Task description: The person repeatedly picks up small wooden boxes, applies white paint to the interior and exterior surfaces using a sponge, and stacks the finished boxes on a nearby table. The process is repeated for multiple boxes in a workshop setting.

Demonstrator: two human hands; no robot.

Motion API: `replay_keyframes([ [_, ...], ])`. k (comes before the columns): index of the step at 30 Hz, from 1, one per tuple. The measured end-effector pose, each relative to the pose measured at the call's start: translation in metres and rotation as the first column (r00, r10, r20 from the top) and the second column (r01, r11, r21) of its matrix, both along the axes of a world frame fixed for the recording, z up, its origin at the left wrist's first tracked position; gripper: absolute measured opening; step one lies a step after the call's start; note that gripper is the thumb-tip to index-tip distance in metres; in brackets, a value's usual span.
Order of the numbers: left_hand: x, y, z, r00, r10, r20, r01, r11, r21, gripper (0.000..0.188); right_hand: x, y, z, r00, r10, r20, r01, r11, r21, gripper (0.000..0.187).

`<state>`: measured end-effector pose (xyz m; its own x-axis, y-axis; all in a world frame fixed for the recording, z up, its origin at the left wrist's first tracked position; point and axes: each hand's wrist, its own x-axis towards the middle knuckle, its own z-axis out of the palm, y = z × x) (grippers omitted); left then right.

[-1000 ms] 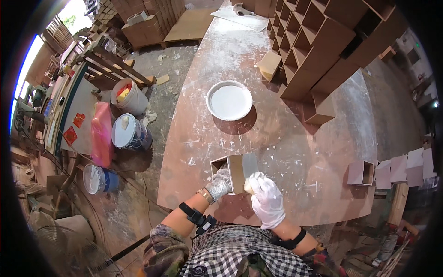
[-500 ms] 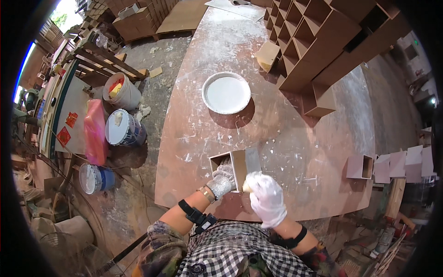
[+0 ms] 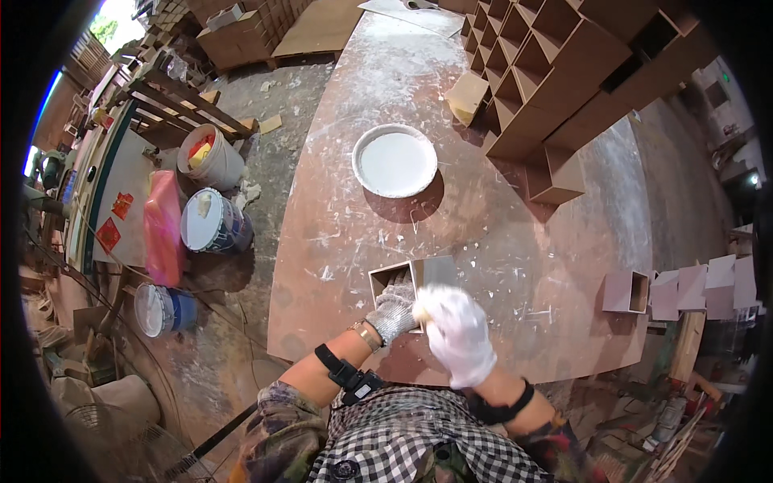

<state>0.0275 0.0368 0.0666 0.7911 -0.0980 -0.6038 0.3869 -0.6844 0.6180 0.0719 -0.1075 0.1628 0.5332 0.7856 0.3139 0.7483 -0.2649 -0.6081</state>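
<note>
Near the front of the table, a small open wooden box lies with its open side toward the left. My left hand, in a grey knit glove, reaches into the opening, its fingers inside against the box and partly hidden. Over the box's right side is my right hand in a white glove, closed on a small pale yellow piece that looks like sponge. The box's outer right face has a pale grey coating. A round white basin of white liquid stands farther up the table.
Stacked brown box compartments rise at the far right, beside a yellow foam block. Several pale boxes line the right edge. Left of the table stand a paint bucket, a blue-sided bucket and a pink plastic bag.
My right hand has shifted a little left and up, across the box's right side. The box has turned and moved slightly, with my left hand still inside it.
</note>
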Motion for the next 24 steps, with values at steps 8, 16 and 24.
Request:
replay_keyframes([
  [8,-0.013,-0.012,-0.038,0.823,-0.008,0.568,0.053,0.997,-0.062,0.063,0.005,0.009,0.000,0.996,0.020,0.090,-0.017,0.999,-0.042,0.043],
  [16,-0.009,-0.007,-0.025,0.964,0.043,0.262,-0.009,0.992,-0.127,0.071,0.026,0.018,0.006,0.994,0.098,0.057,-0.099,0.995,0.009,0.041],
  [24,-0.012,-0.010,-0.046,0.889,-0.071,0.452,-0.002,0.987,0.160,0.067,0.003,-0.001,-0.003,0.998,0.030,0.048,-0.029,0.999,-0.017,0.047],
])
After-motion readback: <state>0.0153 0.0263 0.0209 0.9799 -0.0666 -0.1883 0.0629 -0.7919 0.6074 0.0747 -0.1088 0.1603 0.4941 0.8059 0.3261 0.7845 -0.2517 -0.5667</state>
